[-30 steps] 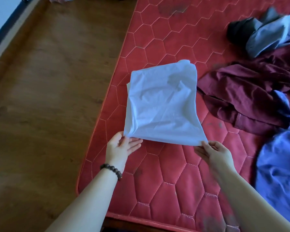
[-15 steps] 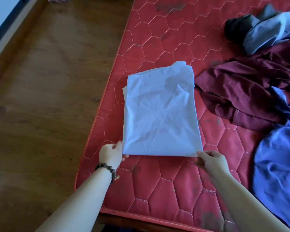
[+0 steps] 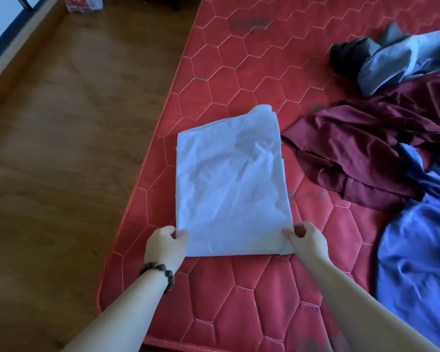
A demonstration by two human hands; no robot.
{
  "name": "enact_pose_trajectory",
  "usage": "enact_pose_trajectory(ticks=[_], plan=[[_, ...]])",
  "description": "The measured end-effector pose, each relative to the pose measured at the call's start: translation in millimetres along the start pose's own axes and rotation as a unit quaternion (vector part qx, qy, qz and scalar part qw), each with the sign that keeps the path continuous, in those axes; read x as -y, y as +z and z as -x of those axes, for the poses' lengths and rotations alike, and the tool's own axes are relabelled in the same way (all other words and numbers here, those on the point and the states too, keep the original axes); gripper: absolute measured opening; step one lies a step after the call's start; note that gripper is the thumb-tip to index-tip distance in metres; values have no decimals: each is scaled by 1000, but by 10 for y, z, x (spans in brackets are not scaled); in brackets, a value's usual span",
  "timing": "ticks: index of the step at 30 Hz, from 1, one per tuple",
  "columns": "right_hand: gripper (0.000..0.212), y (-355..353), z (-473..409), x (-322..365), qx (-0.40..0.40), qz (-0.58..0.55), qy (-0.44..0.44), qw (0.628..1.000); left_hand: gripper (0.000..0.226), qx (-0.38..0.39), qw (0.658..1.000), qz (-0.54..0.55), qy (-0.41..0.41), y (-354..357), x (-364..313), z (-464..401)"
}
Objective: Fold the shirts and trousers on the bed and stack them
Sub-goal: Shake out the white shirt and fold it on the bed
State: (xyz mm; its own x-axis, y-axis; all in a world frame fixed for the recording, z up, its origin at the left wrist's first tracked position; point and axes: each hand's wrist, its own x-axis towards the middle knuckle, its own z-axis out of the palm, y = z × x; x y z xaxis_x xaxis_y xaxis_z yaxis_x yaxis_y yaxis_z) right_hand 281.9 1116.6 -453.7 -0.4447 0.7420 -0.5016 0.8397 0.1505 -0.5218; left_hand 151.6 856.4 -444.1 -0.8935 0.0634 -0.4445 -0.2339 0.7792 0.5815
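the wooden floor point(image 3: 61, 148) fills the left side of the head view, and beside it the red quilted mattress point(image 3: 252, 301) runs from the near corner up to the top right. on the mattress's right edge a blue garment point(image 3: 417, 262) lies spread and rumpled; above it a dark maroon garment point(image 3: 366, 153) sits in loose folds, overlapped by the blue one at its right. further up, a grey and black garment point(image 3: 391, 59) lies crumpled near the top right corner.

the folded white garment point(image 3: 229, 186) lies flat on the mattress near its left edge, just beside the maroon one, a rough rectangle with a bunched far corner. the left hand point(image 3: 167, 246) pinches its near left corner, fingers curled round the edge. the right hand point(image 3: 308, 240) grips the near right corner, thumb on top of the cloth. a dark bead bracelet point(image 3: 160, 273) circles the left wrist.
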Motion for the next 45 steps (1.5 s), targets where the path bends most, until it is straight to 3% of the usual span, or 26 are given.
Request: enact_pose_trajectory(ticks=[6, 13, 17, 21, 26, 28, 31, 34, 41, 43, 44, 45], plan=[[15, -70, -457, 387, -14, -39, -68, 997, 29, -6, 997, 75, 18, -67, -353, -573], [28, 30, -1028, 861, -32, 17, -159, 987, 28, 3, 995, 94, 26, -19, -569, -1144], [30, 121, -1240, 1073, -47, 29, -116, 992, 34, -13, 996, 70, 49, 71, -548, -1188], [15, 142, -1388, 1224, -39, 27, -40, 998, 35, -53, 995, 62, 62, 190, -556, -1096], [14, 127, -1447, 1348, -101, -65, -136, 983, 30, -161, 973, 99, 129, 251, -643, -1020], [14, 126, -1478, 1375, -106, -68, -143, 982, 31, -187, 970, 95, 121, 276, -689, -1035], [16, 148, -1555, 1364, -68, 35, -94, 993, 40, -161, 983, 54, 66, 304, -690, -1105], [24, 162, -1601, 1403, -61, 10, -88, 994, 44, -154, 985, 47, 57, 246, -746, -1226], [36, 99, -1781, 1666, -71, -44, -171, 982, 12, -107, 973, 202, 37, 32, -974, -1717], [21, 116, -1788, 1679, -69, -23, -143, 987, 9, -116, 981, 154, 37, 29, -990, -1703], [12, 115, -1772, 1650, -60, -6, -117, 991, 17, -133, 984, 113, 35, 37, -984, -1686], [17, 114, -1755, 1594, -52, 2, -92, 994, 27, -164, 983, 64, 48, 37, -981, -1670]])
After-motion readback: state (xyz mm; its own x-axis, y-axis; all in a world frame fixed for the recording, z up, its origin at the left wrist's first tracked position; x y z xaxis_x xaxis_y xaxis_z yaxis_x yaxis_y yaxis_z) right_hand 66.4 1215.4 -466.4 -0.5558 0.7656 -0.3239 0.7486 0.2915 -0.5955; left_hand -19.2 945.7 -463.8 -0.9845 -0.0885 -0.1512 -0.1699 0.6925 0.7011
